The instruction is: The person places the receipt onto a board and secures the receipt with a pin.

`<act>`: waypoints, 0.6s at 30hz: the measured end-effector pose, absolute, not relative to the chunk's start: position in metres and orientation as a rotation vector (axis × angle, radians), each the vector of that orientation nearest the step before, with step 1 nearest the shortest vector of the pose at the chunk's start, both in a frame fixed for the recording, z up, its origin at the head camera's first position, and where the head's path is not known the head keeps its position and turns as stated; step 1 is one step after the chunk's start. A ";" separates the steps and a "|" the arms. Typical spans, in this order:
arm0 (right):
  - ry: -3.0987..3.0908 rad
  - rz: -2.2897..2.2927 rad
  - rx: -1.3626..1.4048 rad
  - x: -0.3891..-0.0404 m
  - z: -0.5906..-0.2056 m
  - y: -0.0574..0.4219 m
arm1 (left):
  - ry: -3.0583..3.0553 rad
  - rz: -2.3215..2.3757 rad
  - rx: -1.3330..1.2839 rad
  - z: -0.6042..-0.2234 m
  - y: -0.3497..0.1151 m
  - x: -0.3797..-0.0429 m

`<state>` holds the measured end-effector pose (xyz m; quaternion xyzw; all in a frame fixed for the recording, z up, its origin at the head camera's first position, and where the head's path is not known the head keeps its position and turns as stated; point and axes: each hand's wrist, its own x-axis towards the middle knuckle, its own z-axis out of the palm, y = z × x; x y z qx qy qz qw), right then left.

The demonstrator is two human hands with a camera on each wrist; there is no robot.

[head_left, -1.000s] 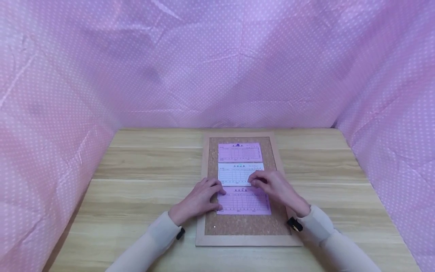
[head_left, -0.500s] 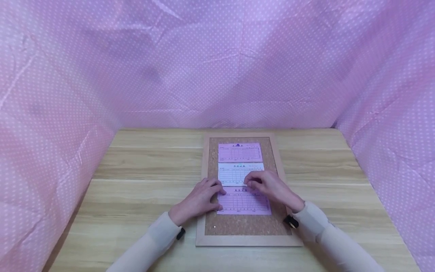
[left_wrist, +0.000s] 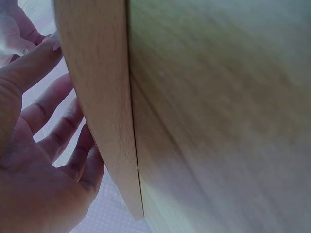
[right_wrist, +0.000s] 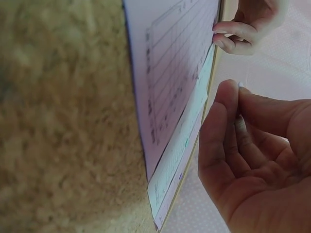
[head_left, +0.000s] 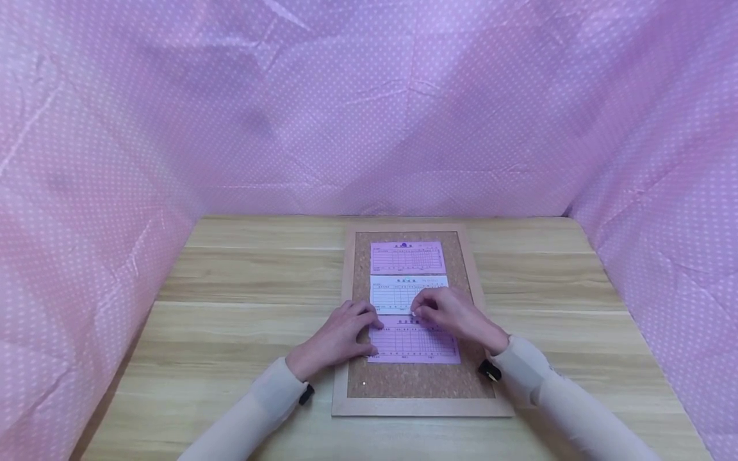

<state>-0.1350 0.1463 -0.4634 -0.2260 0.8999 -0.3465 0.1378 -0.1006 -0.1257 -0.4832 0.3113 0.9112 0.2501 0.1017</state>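
Three printed slips lie in a column on a framed cork board [head_left: 421, 387]: an upper pink slip [head_left: 398, 259], a white slip [head_left: 389, 294] and a lower pink slip [head_left: 412, 346]. My left hand [head_left: 334, 336] rests on the lower slip's left edge, fingers spread and lightly bent. Between the thumb and index finger of my right hand [head_left: 455, 317] is pinched a small white push pin [right_wrist: 240, 84], mostly covered by the fingertips. That hand is over the lower slip's top edge, near its middle. Whether the pin touches the paper is hidden.
A purple push pin [head_left: 404, 244] stands at the upper slip's top edge. On the white slip's top edge is a small green pin [head_left: 407, 278]. A tiny white dot [head_left: 364, 383] marks the cork's lower left. Polka-dot pink cloth [head_left: 369, 115] surrounds the wooden table [head_left: 242, 282].
My right hand has slid left along the top edge of the lower pink slip, slowing towards its middle, still pinching the white pin. The left hand keeps its place.
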 end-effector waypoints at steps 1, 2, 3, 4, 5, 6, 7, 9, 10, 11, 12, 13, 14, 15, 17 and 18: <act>2.604 -0.990 -0.651 -0.135 -0.464 0.146 | 2.690 0.741 0.919 -0.483 -0.126 -0.101; 2.606 -0.976 -0.649 -0.136 -0.464 0.146 | 2.690 0.742 0.918 -0.483 -0.126 -0.101; 2.605 -0.965 -0.646 -0.136 -0.465 0.145 | 2.689 0.744 0.918 -0.483 -0.125 -0.101; 2.605 -0.954 -0.647 -0.136 -0.465 0.145 | 2.689 0.745 0.917 -0.483 -0.126 -0.101; 2.603 -0.946 -0.649 -0.136 -0.466 0.144 | 2.688 0.746 0.917 -0.483 -0.126 -0.101; 2.598 -0.943 -0.652 -0.137 -0.467 0.144 | 2.687 0.749 0.916 -0.483 -0.126 -0.101; 2.590 -0.944 -0.653 -0.137 -0.467 0.143 | 2.686 0.752 0.917 -0.483 -0.126 -0.101; 2.573 -0.949 -0.652 -0.138 -0.468 0.142 | 2.685 0.755 0.920 -0.484 -0.126 -0.101; 2.563 -0.953 -0.651 -0.138 -0.468 0.142 | 2.685 0.755 0.919 -0.484 -0.126 -0.101; 2.553 -0.956 -0.648 -0.138 -0.468 0.142 | 2.686 0.755 0.919 -0.484 -0.126 -0.101; 2.546 -0.958 -0.645 -0.139 -0.468 0.141 | 2.686 0.755 0.919 -0.484 -0.126 -0.101; 2.549 -0.949 -0.643 -0.139 -0.468 0.141 | 2.687 0.757 0.918 -0.484 -0.126 -0.101; 2.553 -0.939 -0.643 -0.139 -0.468 0.141 | 2.687 0.757 0.917 -0.484 -0.126 -0.101; 2.553 -0.934 -0.644 -0.140 -0.468 0.141 | 2.687 0.757 0.915 -0.484 -0.126 -0.101; 2.568 -0.912 -0.669 -0.141 -0.469 0.141 | 2.686 0.756 0.911 -0.484 -0.126 -0.102; 2.569 -0.906 -0.678 -0.141 -0.469 0.140 | 2.685 0.757 0.909 -0.484 -0.126 -0.102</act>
